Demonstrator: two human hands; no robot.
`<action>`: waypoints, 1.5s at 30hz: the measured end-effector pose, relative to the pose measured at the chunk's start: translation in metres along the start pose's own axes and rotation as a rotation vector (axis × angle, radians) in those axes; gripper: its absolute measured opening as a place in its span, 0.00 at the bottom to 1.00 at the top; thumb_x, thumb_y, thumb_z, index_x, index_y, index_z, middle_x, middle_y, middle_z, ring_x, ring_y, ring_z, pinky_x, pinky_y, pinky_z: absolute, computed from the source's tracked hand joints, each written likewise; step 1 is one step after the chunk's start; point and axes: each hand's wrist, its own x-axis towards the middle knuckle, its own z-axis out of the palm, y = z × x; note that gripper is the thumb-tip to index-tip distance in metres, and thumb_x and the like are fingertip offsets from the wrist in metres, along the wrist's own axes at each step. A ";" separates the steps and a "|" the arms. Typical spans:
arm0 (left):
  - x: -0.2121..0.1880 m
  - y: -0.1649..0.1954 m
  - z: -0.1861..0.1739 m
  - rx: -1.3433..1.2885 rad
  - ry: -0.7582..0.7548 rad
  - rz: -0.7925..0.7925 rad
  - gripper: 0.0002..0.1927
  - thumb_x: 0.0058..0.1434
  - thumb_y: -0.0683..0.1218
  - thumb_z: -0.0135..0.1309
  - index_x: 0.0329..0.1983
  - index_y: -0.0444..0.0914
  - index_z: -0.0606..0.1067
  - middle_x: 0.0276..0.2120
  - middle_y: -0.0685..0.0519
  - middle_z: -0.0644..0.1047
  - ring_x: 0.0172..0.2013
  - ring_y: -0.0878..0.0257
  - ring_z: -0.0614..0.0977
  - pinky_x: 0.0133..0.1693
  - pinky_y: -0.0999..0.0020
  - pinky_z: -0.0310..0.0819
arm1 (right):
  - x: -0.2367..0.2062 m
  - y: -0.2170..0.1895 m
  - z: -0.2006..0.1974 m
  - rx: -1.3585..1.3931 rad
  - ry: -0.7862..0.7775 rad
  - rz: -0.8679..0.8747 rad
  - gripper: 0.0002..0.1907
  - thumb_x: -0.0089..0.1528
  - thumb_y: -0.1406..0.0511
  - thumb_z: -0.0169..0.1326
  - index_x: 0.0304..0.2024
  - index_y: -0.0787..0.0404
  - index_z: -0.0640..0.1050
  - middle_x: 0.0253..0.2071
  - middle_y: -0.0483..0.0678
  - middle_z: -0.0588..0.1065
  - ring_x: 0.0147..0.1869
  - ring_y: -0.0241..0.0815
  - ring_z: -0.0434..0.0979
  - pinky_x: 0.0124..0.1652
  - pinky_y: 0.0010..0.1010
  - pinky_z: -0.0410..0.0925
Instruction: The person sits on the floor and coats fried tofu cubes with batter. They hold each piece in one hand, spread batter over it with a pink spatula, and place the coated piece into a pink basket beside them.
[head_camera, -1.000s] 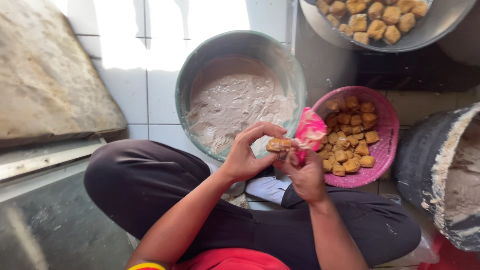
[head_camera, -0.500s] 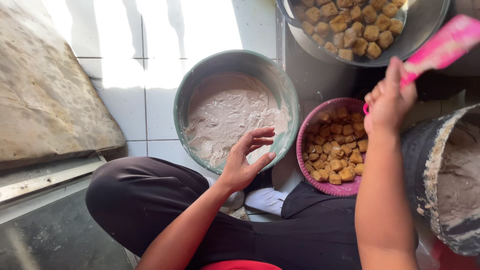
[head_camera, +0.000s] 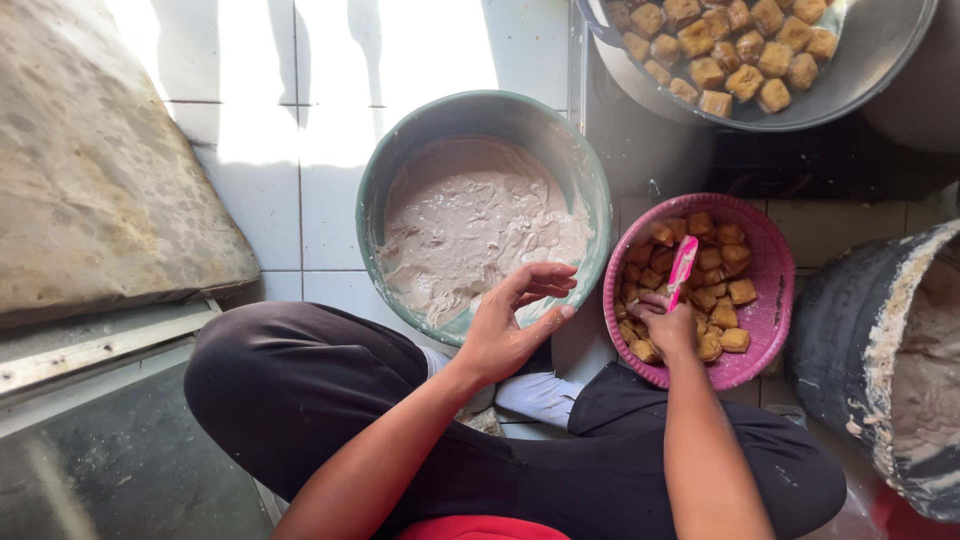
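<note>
My right hand (head_camera: 668, 325) grips a pink spatula (head_camera: 682, 270) and reaches into a pink basket (head_camera: 770, 250) of several golden fried cubes (head_camera: 722, 262). My left hand (head_camera: 510, 325) hovers empty, fingers apart and curled, over the near rim of a green bowl (head_camera: 385, 170) filled with pale grey batter (head_camera: 470, 220). The bowl sits just left of the pink basket on a white tiled floor. My legs in dark trousers cross below both hands.
A metal pan (head_camera: 880, 50) with several more fried cubes sits at the top right. A dark bucket (head_camera: 840, 330) crusted with pale batter stands at the right edge. A worn stone slab (head_camera: 90, 170) lies at the left, above a metal strip.
My right hand came down from near the metal pan, with the pink spatula, into the pink basket. Earlier both hands were together over the basket's edge. My left hand stayed near the bowl.
</note>
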 end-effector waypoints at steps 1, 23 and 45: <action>0.000 0.001 0.000 -0.001 0.000 0.005 0.21 0.64 0.45 0.60 0.60 0.37 0.74 0.51 0.51 0.80 0.54 0.63 0.82 0.62 0.62 0.73 | 0.000 0.000 0.002 0.039 -0.026 0.001 0.20 0.54 0.70 0.69 0.47 0.68 0.81 0.42 0.50 0.83 0.45 0.36 0.83 0.45 0.25 0.73; -0.002 -0.069 -0.003 -0.509 0.265 -0.356 0.17 0.75 0.53 0.39 0.59 0.38 0.66 0.48 0.48 0.72 0.41 0.63 0.76 0.49 0.61 0.77 | -0.069 -0.113 0.083 0.242 -0.268 -0.269 0.13 0.65 0.68 0.59 0.51 0.64 0.76 0.39 0.51 0.76 0.32 0.37 0.73 0.34 0.32 0.66; 0.010 -0.041 -0.066 -0.431 0.692 -0.037 0.11 0.77 0.44 0.44 0.59 0.40 0.70 0.46 0.52 0.73 0.43 0.67 0.78 0.48 0.67 0.81 | -0.052 -0.080 0.169 -0.989 -0.772 -0.809 0.14 0.62 0.67 0.51 0.48 0.57 0.81 0.39 0.57 0.78 0.43 0.62 0.79 0.42 0.51 0.71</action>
